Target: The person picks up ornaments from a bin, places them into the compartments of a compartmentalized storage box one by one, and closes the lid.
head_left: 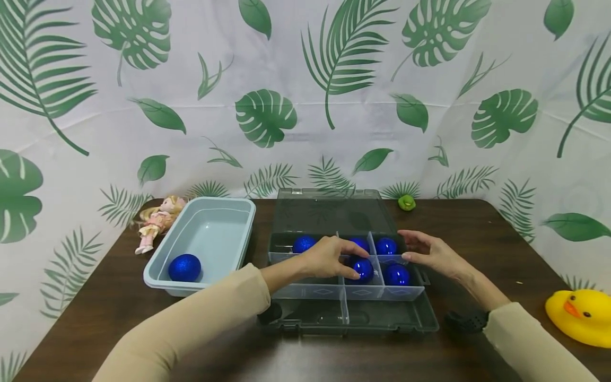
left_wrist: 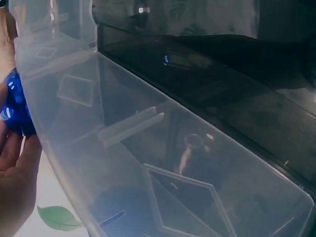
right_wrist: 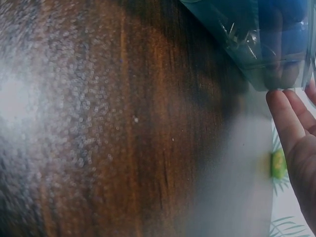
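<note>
My left hand (head_left: 329, 257) reaches over a clear divided box (head_left: 305, 291) and pinches a shiny blue ball (head_left: 363, 269) between thumb and fingers, at the front middle compartment. In the left wrist view the blue ball (left_wrist: 19, 106) shows at the left edge, beyond the box's clear wall (left_wrist: 123, 128). At the box's right end, my right hand (head_left: 436, 257) touches the rim with extended fingers. Other blue balls sit in compartments: a glittery ball (head_left: 304, 244) at back left, shiny balls at back right (head_left: 386, 246) and front right (head_left: 396, 275), and another ball (head_left: 360, 244) behind the held one.
Left of the box stands a pale blue basin (head_left: 215, 239) with a glittery blue ball (head_left: 184, 268) inside. A doll (head_left: 159, 220) lies beside it. The box's dark lid (head_left: 329, 212) stands raised behind. A green toy (head_left: 407, 202) and a yellow duck (head_left: 582, 315) are to the right.
</note>
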A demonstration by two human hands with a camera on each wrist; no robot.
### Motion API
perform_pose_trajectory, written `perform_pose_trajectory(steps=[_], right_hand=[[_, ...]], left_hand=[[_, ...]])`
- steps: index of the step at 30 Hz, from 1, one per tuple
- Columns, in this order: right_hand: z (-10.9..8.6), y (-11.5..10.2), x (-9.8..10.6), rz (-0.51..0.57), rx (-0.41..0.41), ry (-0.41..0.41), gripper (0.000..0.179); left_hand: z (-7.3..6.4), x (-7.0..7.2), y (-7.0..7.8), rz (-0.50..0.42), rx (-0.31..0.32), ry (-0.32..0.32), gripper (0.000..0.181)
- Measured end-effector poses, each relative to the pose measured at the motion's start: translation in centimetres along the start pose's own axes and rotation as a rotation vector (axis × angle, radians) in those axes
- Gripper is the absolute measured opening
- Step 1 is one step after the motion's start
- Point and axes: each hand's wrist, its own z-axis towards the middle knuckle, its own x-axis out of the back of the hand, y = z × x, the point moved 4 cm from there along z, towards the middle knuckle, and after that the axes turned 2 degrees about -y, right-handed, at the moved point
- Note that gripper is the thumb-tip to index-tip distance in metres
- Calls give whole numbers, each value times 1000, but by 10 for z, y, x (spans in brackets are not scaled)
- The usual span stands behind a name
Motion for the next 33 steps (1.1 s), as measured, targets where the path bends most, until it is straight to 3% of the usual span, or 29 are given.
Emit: perform_pose_trajectory(steps=[8, 13, 17, 21, 26, 30, 33], right_hand=[[1, 0, -4, -2, 12, -10, 60], [3, 2, -6, -9, 15, -12, 60], [2, 2, -3, -15, 16, -4, 59], [2, 0, 0, -22, 16, -1, 59], [2, 0, 0, -16, 19, -10, 59], [3, 0, -1, -3, 24, -12, 59], [2, 1, -2, 3, 21, -14, 59]], left_hand=[[-5, -2, -2, 53, 38, -3, 42], [-26, 11, 3, -72, 37, 12, 43], [-59, 33, 3, -175, 13, 82, 40], [-101, 64, -16, -190, 12, 224, 38], [-158, 101, -59, -200, 135, 376, 40], [-196, 120, -86, -168, 265, 435, 45], [-215, 127, -99, -131, 354, 462, 49]])
